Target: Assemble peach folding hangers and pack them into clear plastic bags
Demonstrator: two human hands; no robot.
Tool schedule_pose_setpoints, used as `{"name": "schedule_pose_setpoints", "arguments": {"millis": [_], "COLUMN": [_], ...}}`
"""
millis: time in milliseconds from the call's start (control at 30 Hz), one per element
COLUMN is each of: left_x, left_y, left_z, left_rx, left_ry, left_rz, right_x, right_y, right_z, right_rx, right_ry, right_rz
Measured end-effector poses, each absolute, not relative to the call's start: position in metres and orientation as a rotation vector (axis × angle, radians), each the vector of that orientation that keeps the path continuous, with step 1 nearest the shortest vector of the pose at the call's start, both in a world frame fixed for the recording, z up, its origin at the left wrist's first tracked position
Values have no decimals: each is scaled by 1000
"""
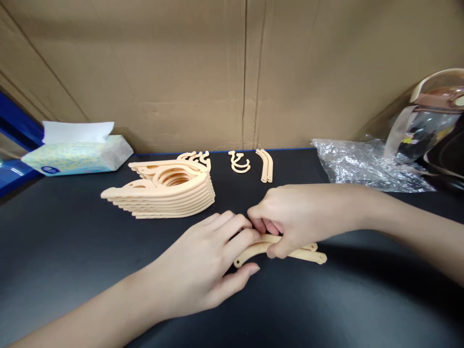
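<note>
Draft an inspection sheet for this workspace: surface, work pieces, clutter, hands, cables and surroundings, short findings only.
Surface: black tabletop.
Work pieces: two curved cream strips at the hands; beyond, a stack of hanger-like pieces, loose hooks and a pair of similar strips.
Clutter: tissue pack at left; clear plastic bag and lidded bottle at right.
Left hand: at the held strips' left end, fingers bent; contact unclear.
Right hand: thumb and fingers closed on those strips.
Cables: nothing seen.
Surroundings: cardboard panel behind; blue frame at left edge.
</note>
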State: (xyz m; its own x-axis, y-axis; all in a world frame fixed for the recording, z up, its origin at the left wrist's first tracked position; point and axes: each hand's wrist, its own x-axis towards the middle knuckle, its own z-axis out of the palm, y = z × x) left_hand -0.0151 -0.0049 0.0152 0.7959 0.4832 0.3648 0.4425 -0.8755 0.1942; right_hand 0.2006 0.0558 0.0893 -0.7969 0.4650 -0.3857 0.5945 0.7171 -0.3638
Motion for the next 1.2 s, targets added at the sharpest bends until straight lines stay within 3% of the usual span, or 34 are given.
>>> {"name": "schedule_pose_setpoints", "arguments": {"millis": [500, 633, 767, 1200], "left_x": [-14, -14, -14, -16], "left_y": [-4, -4, -4, -4], "left_z": [18, 14, 11, 12], "left_rx": [2860, 2808, 2791, 2755], "left_ry": [731, 702, 674, 608], "left_rz": [580, 649, 657, 654], "right_x": [209, 206, 193, 168], "right_y": [85, 113, 139, 157], "right_z": [87, 87, 82, 68], "right_rx": [825, 1075, 1301, 1436], "right_ry": [2728, 3040, 2993, 2860], "right_rz": [-977, -508, -81, 158]}}
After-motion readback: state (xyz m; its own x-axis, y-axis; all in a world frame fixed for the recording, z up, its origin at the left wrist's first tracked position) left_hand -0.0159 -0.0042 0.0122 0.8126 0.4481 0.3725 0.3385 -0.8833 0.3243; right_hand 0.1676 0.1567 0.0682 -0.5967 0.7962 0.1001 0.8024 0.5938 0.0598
